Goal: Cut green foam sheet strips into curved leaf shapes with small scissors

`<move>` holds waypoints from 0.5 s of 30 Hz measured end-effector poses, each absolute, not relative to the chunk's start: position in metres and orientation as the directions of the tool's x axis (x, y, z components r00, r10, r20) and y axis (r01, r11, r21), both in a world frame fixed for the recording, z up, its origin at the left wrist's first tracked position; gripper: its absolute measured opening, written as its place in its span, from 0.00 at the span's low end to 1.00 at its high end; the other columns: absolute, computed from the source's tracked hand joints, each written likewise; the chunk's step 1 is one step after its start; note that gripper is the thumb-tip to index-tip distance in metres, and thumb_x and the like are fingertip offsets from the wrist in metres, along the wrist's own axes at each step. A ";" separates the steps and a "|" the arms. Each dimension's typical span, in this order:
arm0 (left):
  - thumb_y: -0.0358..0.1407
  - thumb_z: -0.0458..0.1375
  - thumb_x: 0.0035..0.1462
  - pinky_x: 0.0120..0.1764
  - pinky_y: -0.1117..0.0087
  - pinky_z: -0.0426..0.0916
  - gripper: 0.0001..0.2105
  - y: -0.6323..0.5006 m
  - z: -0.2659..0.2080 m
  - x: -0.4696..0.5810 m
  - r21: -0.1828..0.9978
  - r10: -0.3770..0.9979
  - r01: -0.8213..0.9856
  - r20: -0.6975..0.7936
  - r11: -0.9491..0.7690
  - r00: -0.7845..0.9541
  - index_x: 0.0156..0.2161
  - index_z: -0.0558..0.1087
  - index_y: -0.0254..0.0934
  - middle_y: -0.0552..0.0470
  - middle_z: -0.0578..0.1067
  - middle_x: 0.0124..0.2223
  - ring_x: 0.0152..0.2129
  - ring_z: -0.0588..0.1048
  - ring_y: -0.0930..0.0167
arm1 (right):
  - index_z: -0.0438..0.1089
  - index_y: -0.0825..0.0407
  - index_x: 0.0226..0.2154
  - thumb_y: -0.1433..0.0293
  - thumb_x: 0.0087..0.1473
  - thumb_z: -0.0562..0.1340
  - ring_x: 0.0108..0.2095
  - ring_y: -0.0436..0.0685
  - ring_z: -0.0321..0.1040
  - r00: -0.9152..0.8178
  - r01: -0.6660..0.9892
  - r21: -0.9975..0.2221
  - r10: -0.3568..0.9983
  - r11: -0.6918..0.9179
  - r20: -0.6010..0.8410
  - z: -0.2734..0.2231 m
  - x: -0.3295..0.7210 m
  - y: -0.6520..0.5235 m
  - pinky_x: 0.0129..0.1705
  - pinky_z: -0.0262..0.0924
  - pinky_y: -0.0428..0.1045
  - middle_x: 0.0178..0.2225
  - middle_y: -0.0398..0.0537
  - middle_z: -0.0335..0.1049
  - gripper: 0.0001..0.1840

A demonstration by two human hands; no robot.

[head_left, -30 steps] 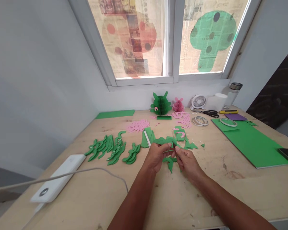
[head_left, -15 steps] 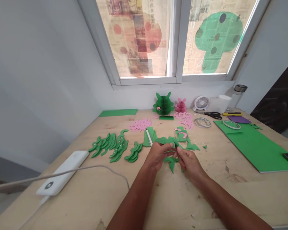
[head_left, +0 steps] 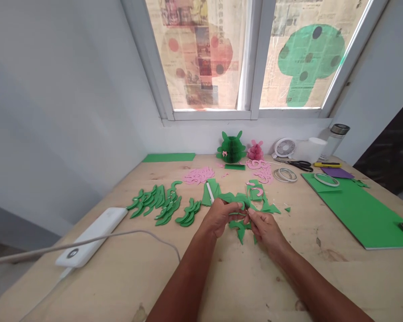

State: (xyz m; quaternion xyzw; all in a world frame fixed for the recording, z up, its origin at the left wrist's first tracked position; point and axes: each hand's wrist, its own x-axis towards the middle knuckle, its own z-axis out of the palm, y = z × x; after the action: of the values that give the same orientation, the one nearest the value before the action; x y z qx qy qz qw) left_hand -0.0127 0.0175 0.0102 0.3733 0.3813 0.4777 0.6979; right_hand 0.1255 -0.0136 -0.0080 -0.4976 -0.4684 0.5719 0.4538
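A curved green paper cutout (head_left: 235,198) is pinched in my left hand (head_left: 222,216), with its wavy edge sticking out past the fingers. My right hand (head_left: 263,227) has thumb and forefinger pressed together at the right end of the same cutout; the exact spot between the fingertips is too small to make out. Below both hands, green paper scraps (head_left: 241,231) lie on the wooden table (head_left: 255,286). Just beyond the left hand, a white pen (head_left: 210,193) rests on a green paper piece (head_left: 206,200).
Stacks of green curved cutouts (head_left: 169,206) lie to the left, near a white power bank (head_left: 90,237) with a cable. Pink cutouts (head_left: 199,175), a green paper figure (head_left: 233,148), black scissors (head_left: 302,165), tape rolls (head_left: 285,175) and a green sheet (head_left: 359,212) lie further off.
The camera view has shifted slightly, so the table things appear a little to the right. Both hands keep nearly the same pose on the green cutout.
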 end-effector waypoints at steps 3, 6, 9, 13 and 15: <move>0.34 0.67 0.34 0.33 0.64 0.68 0.09 0.018 0.010 -0.012 0.884 0.949 -0.380 -0.184 0.273 0.255 0.22 0.73 0.30 0.49 0.73 0.22 0.24 0.74 0.67 | 0.65 0.54 0.18 0.47 0.45 0.58 0.10 0.44 0.37 -0.084 -0.068 -0.988 0.987 -0.140 -0.134 -0.009 0.125 -0.013 0.14 0.32 0.43 0.07 0.33 0.44 0.27; 0.35 0.66 0.36 0.33 0.65 0.68 0.09 0.017 0.010 -0.008 0.878 0.951 -0.392 -0.189 0.275 0.244 0.22 0.73 0.30 0.48 0.73 0.22 0.24 0.74 0.67 | 0.65 0.54 0.19 0.47 0.45 0.58 0.10 0.43 0.36 -0.060 -0.105 -0.985 0.990 -0.135 -0.129 -0.011 0.126 -0.012 0.14 0.32 0.43 0.07 0.32 0.44 0.26; 0.35 0.66 0.37 0.33 0.65 0.68 0.10 0.015 0.011 -0.002 0.866 0.955 -0.419 -0.190 0.272 0.227 0.23 0.73 0.30 0.47 0.74 0.24 0.24 0.74 0.68 | 0.65 0.55 0.20 0.48 0.45 0.59 0.10 0.42 0.35 -0.046 -0.158 -0.976 0.988 -0.151 -0.145 -0.012 0.127 -0.011 0.13 0.31 0.43 0.07 0.31 0.43 0.25; 0.35 0.66 0.36 0.31 0.67 0.68 0.10 0.012 0.013 0.006 0.864 0.954 -0.418 -0.200 0.279 0.224 0.22 0.72 0.30 0.48 0.73 0.22 0.21 0.73 0.70 | 0.65 0.55 0.20 0.48 0.44 0.59 0.10 0.42 0.34 -0.031 -0.204 -0.968 0.990 -0.144 -0.141 -0.013 0.128 -0.010 0.13 0.30 0.43 0.07 0.31 0.43 0.25; 0.35 0.66 0.37 0.31 0.67 0.68 0.10 0.011 0.014 0.009 0.860 0.959 -0.431 -0.204 0.272 0.197 0.22 0.71 0.31 0.49 0.73 0.22 0.21 0.73 0.70 | 0.64 0.55 0.20 0.48 0.44 0.59 0.10 0.42 0.34 -0.031 -0.222 -0.964 0.989 -0.145 -0.141 -0.014 0.128 -0.009 0.13 0.30 0.42 0.07 0.31 0.43 0.25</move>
State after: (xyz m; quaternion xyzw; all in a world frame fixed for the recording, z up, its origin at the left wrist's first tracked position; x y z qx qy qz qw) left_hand 0.0089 0.0108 0.0139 0.3383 0.3898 0.4995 0.6958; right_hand 0.1282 -0.0088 -0.0140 -0.4714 -0.4068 0.5918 0.5119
